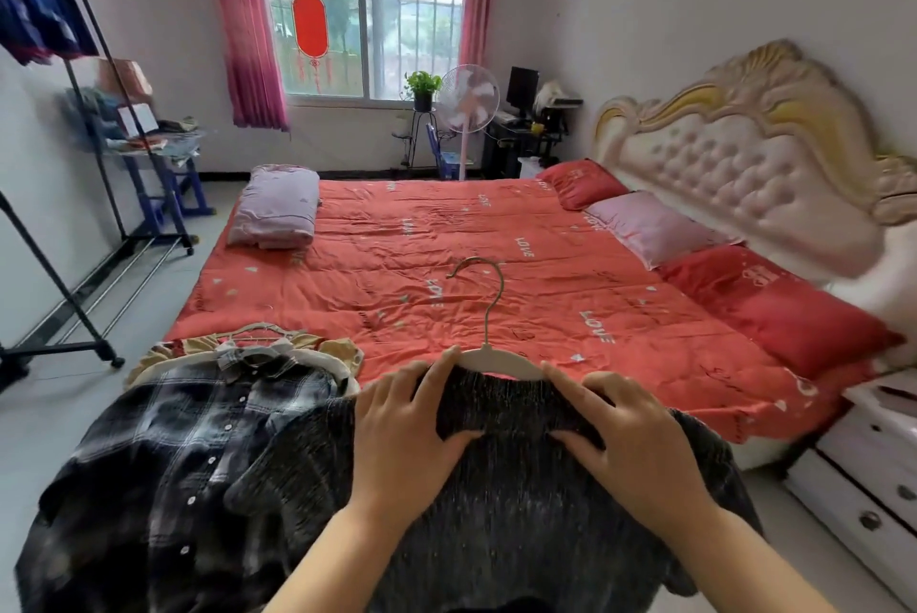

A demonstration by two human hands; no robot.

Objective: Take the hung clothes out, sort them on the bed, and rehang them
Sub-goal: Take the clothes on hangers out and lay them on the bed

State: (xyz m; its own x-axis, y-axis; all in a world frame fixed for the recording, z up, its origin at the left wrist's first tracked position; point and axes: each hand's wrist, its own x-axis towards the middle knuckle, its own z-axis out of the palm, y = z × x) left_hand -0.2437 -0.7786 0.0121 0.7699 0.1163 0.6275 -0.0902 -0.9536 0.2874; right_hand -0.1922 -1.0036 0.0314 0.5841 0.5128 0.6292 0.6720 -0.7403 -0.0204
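both left hand (403, 436) and right hand (639, 441) pinch dark sweater (496, 543) on hanger (502, 366)

Speckled dark grey top (521, 503), black-and-white plaid shirt (163, 453), white hanger (501, 362), red bedspread (446, 265), pink curtains (245, 22)

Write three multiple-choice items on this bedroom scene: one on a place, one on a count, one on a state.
1. The plaid shirt lies where from the dark sweater? A) left of it B) right of it C) on the floor
2. How many pillows line the headboard? A) two B) three C) five
3. The sweater's hanger sits: A) inside its neckline B) bare on the bed C) on the rack
1 A, shirt lies at its left side; 2 B, red, pink, red; 3 A, only hook and top show.
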